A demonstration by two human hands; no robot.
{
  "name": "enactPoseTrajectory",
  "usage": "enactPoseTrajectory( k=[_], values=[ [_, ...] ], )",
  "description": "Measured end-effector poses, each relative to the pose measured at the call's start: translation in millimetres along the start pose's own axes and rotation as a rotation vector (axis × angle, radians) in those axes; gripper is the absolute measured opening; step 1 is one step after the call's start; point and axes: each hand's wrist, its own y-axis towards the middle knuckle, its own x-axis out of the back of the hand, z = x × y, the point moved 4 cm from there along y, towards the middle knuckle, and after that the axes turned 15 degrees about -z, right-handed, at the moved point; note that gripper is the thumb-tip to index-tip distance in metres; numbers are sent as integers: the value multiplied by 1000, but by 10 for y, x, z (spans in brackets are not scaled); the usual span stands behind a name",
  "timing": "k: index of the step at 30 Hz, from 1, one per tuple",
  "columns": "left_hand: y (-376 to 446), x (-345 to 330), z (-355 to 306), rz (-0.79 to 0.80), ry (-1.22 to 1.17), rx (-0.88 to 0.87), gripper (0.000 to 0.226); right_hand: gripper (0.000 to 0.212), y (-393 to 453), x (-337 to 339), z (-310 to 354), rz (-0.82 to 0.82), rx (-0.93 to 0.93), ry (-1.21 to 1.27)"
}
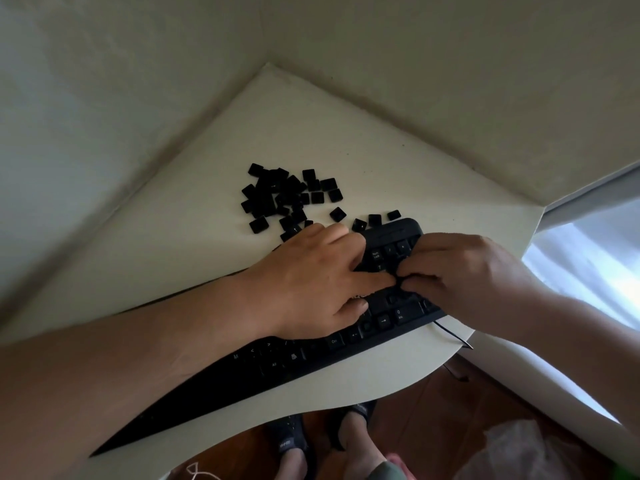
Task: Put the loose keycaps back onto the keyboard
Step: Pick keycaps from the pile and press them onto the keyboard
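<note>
Our right hand (460, 271) pinches a small black keycap (401, 280) over the number pad, our left hand (311, 282) lying open beside it with its forefinger touching. The keyboard (311, 355) crosses the white table (194, 230); the loose keycaps (287, 199) lie heaped just beyond.

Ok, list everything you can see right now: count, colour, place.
Black plastic keyboard: one, black, diagonal across the desk's near edge.
Loose black square keycaps: a pile too jumbled to count, black, beyond the keyboard.
White desk: one, white, in a wall corner.
Thin black cable: one, black, off the keyboard's right end.
Clear plastic bag: one, translucent, on the floor, lower right.
Left hand: resting on the keyboard.
Right hand: fingers pinched at the number pad; contents hidden.
</note>
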Motion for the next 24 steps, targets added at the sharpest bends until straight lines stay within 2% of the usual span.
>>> enactPoseTrajectory(
  k=[3,13,20,24],
  values=[
    [-8,15,17,-23,-8,-4,43,21,28,-15,-55,54,-92,60],
    [-3,2,-9,-24,-38,-8,44,20,21,11,-31,50,-47,15],
    [-16,-7,-12,-9,-63,10,44,16,48,4,-30,103,-73,2],
    [11,-26,-31,-2,-81,16,45,9,70,-15,8,162,-14,-102]
  ],
)
